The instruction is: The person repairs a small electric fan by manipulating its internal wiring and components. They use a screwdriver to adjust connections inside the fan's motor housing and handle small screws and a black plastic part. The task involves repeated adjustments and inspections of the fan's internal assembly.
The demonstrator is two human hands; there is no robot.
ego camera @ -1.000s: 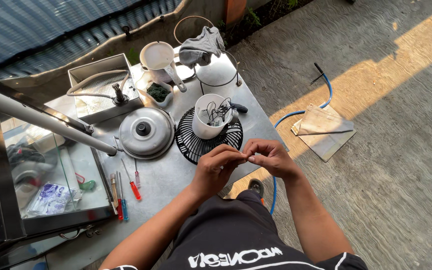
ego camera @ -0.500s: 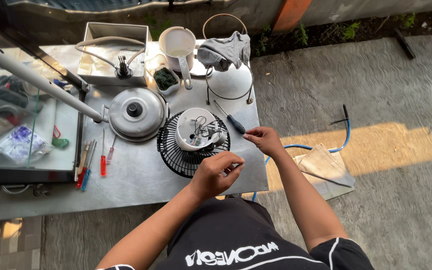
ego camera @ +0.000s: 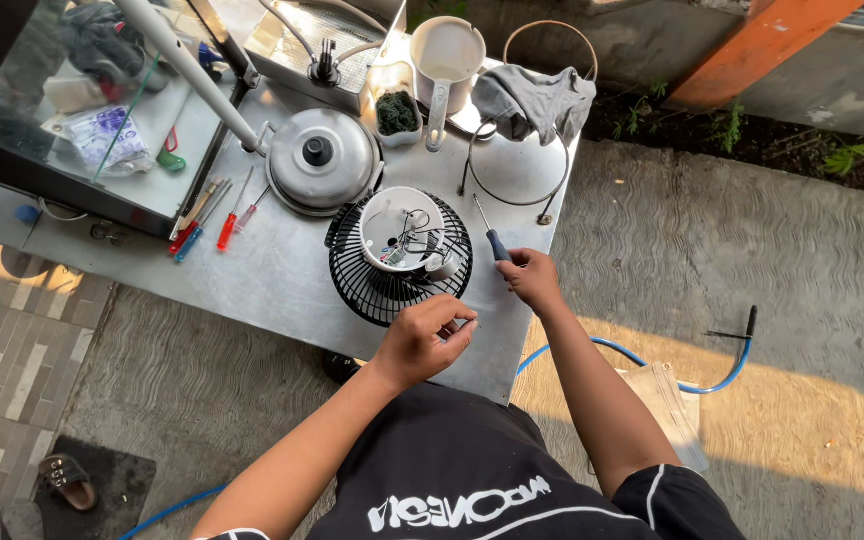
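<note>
Bare metal tabletop lies open left of the black wire fan grille, which carries a white motor housing. Behind, the domed steel pot lid and red-handled screwdrivers block passage; right, a dark-handled screwdriver.

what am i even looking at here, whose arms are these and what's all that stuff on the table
This is one picture from a camera worn on a person's head, looking down, so the two bare arms are that person's own. They stand at a metal table outdoors on concrete. The right hand is closing on a screwdriver that lies on the table. The left hand pinches something too small to make out. Between the hands sits a black fan grille with a white motor housing and loose wires in it. Farther back are a metal pot lid, more screwdrivers, a white jug and a grey cloth.
</note>
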